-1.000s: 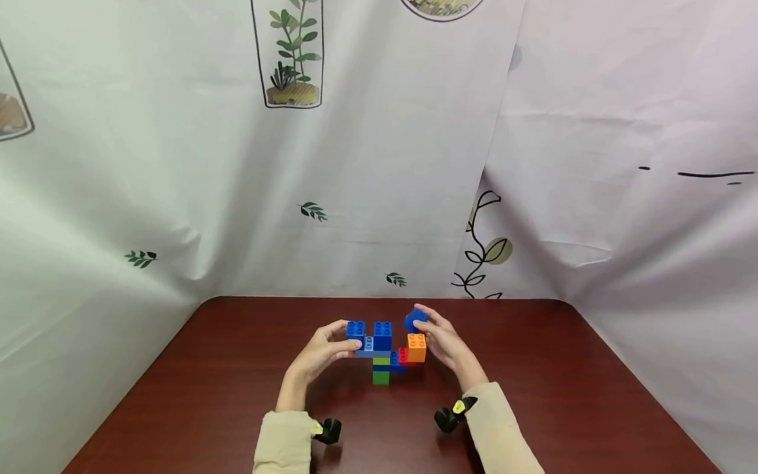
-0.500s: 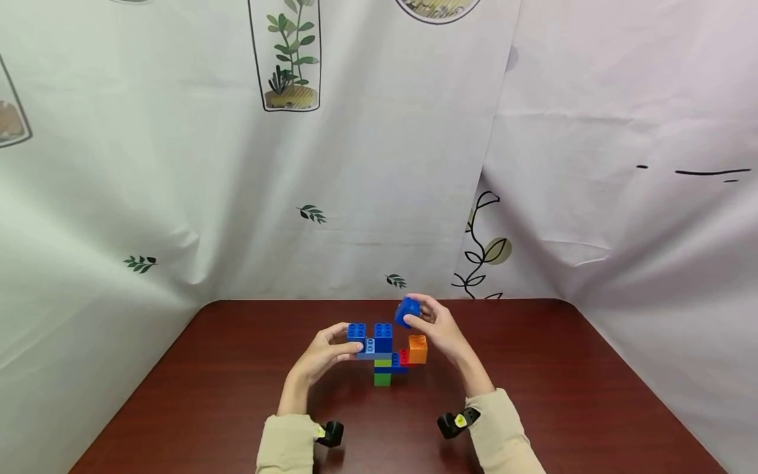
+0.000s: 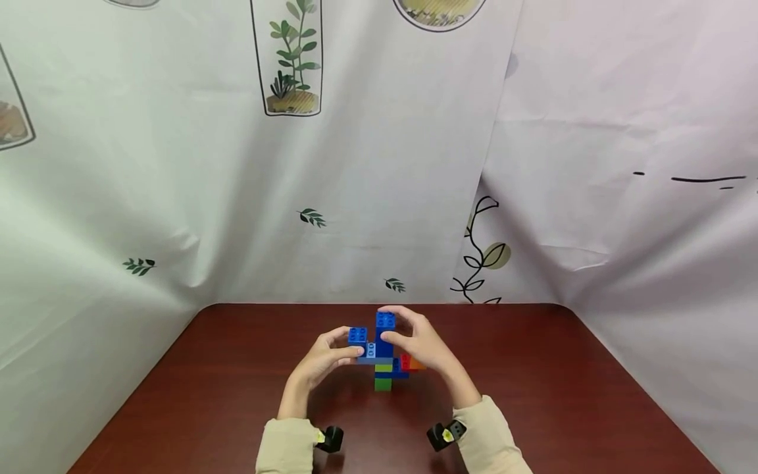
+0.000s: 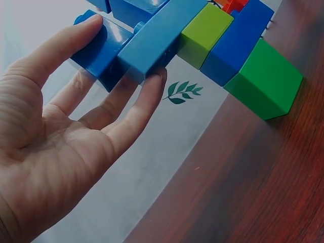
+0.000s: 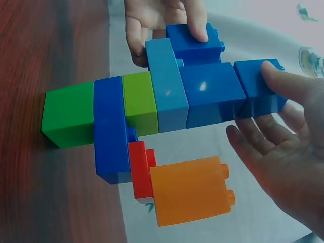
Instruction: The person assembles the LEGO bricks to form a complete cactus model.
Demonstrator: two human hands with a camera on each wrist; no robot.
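A tower of toy building bricks stands on the table: a green brick (image 5: 68, 115) at the bottom, then a dark blue one (image 5: 111, 152), a lime one (image 5: 141, 104) and a long light blue one (image 5: 167, 91). My left hand (image 3: 326, 355) pinches the blue brick (image 4: 104, 48) on the light blue brick's left end, fingertips also at the light blue brick. My right hand (image 3: 423, 342) pinches a blue brick (image 5: 255, 88) sitting on top of the larger blue brick (image 5: 212, 96). To the right, a red brick (image 5: 140, 172) carries an orange brick (image 5: 192, 190), partly behind the right hand in the head view.
The dark red-brown table (image 3: 237, 395) ends at a white printed cloth (image 3: 379, 164) hanging behind and at the sides. Small black cameras are strapped to the left (image 3: 333, 439) and right (image 3: 441, 434) wrists.
My right hand has carried its blue brick from above the orange brick leftward and down onto the larger blue brick. The left hand keeps its grip in about the same place.
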